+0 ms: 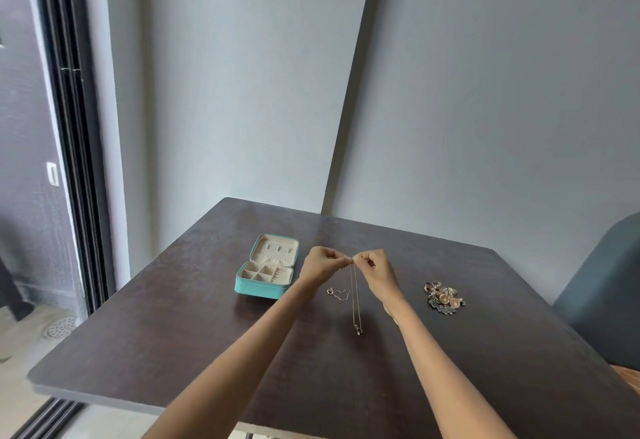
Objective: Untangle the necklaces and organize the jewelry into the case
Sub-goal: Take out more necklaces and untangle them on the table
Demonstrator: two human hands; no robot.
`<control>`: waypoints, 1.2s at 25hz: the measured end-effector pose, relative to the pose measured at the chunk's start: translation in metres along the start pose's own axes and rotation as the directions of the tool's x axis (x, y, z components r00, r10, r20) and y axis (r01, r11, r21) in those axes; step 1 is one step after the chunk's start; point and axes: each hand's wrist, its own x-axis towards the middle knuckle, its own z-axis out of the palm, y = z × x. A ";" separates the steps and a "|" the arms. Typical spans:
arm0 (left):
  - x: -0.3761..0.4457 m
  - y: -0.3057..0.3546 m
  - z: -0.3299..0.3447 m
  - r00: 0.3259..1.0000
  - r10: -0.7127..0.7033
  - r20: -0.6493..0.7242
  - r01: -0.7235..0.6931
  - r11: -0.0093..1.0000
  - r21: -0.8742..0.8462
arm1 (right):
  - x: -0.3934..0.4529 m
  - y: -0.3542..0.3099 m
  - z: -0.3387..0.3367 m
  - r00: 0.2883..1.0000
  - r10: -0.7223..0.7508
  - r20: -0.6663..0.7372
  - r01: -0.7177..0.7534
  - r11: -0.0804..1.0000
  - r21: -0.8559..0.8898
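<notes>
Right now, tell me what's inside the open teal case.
The teal case shows bare beige compartments in its base and small tabs in the lid; no jewelry visible. The compartment floors nearest the front wall are hidden.

Background: dark counter, walls, door, chair.
Dark wood counter [173, 345] against grey wall [485, 109]; sliding door frame [74, 161] at left, floor drain [59, 327] below; blue-grey chair [602, 293] at right.

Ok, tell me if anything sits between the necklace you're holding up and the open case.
Nothing visible does. The necklace hangs from both hands, left hand and right hand, pinching its top. The open case lies just beyond the left hand on bare table. The second chain lies nearer, off that path.
</notes>
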 end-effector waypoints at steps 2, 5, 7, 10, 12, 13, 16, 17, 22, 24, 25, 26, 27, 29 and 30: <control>0.002 -0.005 -0.004 1.000 0.000 0.015 0.000 1.000 0.013 | -0.001 0.001 0.002 1.000 -0.001 0.024 0.002 0.998 -0.057; 0.002 -0.007 -0.006 1.000 -0.007 0.010 0.006 0.997 0.074 | -0.002 0.000 0.007 0.999 -0.025 0.026 0.029 0.988 -0.150; 0.000 -0.002 -0.005 1.000 -0.012 0.012 0.011 0.996 0.091 | -0.001 -0.002 0.012 1.000 -0.007 0.017 0.009 0.985 -0.173; -0.003 0.007 0.001 0.999 -0.034 -0.014 0.033 0.998 -0.051 | -0.002 -0.004 0.017 0.999 0.052 -0.010 -0.052 0.999 0.000; -0.007 0.009 0.002 0.994 -0.091 -0.052 0.084 0.988 -0.127 | -0.002 0.000 0.014 0.990 0.117 -0.076 -0.106 0.985 0.139; -0.006 0.007 0.002 0.994 -0.091 -0.063 0.082 0.988 -0.132 | -0.002 0.005 0.011 0.985 0.141 -0.098 -0.124 0.978 0.166; 0.002 -0.003 0.002 0.997 -0.020 -0.070 0.015 0.997 -0.079 | -0.005 0.010 0.002 0.988 0.128 -0.082 -0.114 0.981 0.159; 0.003 -0.004 0.004 0.998 -0.010 -0.060 0.007 0.999 -0.045 | -0.005 0.010 0.001 0.991 0.113 -0.072 -0.101 0.984 0.149; 0.001 -0.001 0.008 0.999 -0.016 -0.030 0.018 0.999 0.041 | -0.001 0.004 0.001 1.000 -0.015 -0.015 0.016 0.998 0.058; -0.001 0.000 0.003 1.000 -0.021 0.011 0.021 1.000 0.007 | 0.000 0.004 -0.001 1.000 -0.020 0.023 0.020 1.000 0.000; -0.003 0.002 0.000 0.999 -0.027 0.042 0.027 1.000 -0.005 | 0.000 0.005 -0.001 0.999 -0.021 0.040 0.022 0.999 -0.024; -0.006 0.006 -0.002 0.996 -0.036 0.076 0.037 0.999 -0.015 | -0.001 0.005 -0.001 0.998 -0.022 0.060 0.025 0.999 -0.038; -0.008 0.010 -0.005 0.993 -0.056 0.102 0.058 0.998 -0.023 | -0.003 0.003 0.000 0.997 -0.028 0.076 0.032 0.998 -0.045; -0.011 0.017 -0.009 0.985 -0.118 0.125 0.125 0.991 -0.046 | -0.004 0.000 0.003 0.996 -0.035 0.077 0.038 0.998 -0.046; -0.010 0.019 -0.010 0.979 -0.160 0.129 0.170 0.983 -0.069 | -0.004 -0.003 0.005 0.998 -0.025 0.060 0.027 0.999 -0.040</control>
